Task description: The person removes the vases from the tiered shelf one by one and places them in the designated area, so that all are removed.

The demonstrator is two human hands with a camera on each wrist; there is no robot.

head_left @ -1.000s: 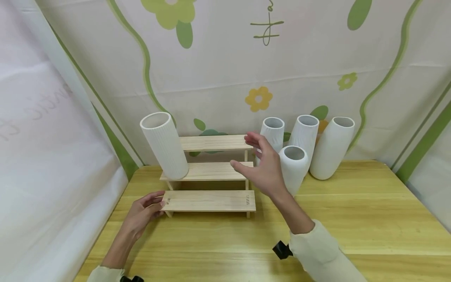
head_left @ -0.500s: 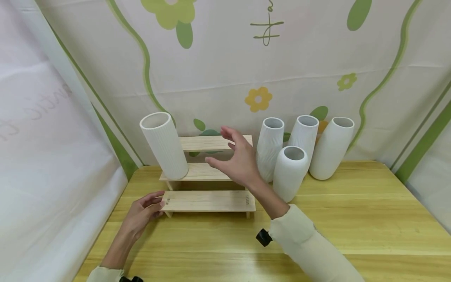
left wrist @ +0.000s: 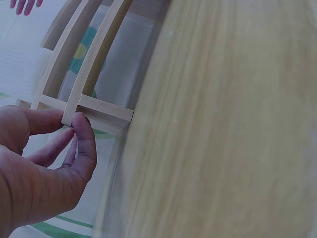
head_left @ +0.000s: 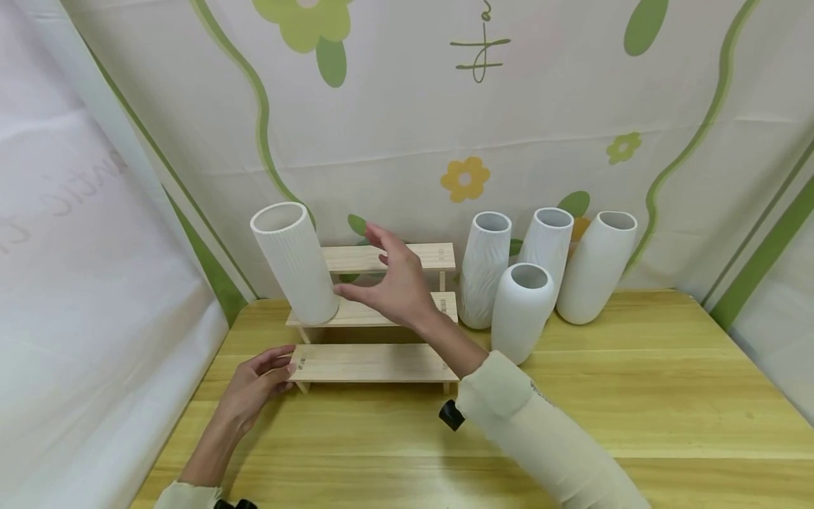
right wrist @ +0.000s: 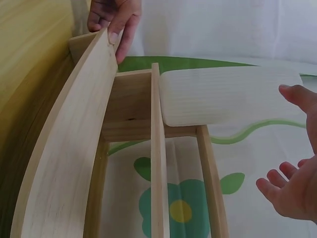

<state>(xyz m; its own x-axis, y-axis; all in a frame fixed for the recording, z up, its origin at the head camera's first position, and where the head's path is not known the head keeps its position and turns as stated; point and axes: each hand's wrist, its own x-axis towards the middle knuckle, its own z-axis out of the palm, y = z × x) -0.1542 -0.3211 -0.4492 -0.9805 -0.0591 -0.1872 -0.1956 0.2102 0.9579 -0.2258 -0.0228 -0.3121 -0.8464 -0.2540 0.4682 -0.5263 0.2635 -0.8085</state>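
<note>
A three-step wooden display stand (head_left: 372, 363) stands on the table. My left hand (head_left: 251, 389) pinches the left end of its lowest board; in the left wrist view, thumb and finger (left wrist: 85, 144) close on the board's end. A tall white ribbed vase (head_left: 295, 268) stands upright at the left end of the middle step. My right hand (head_left: 400, 283) is held over the stand, thumb and fingers spread, palm side toward this vase. The thumb tip comes up to the vase's side; whether it touches, I cannot tell. In the right wrist view the ribbed vase (right wrist: 228, 96) appears sideways.
Right of the stand are several white vases: a textured one (head_left: 485, 276), a short rounded one (head_left: 523, 314), another behind it (head_left: 547, 237) and a smooth tall one (head_left: 594, 272). A floral-print cloth (head_left: 381, 106) hangs behind the wooden table (head_left: 636, 382).
My right hand has moved left, from beside the textured vase across the stand to the ribbed vase, its fingers still spread. The left hand keeps its hold on the stand.
</note>
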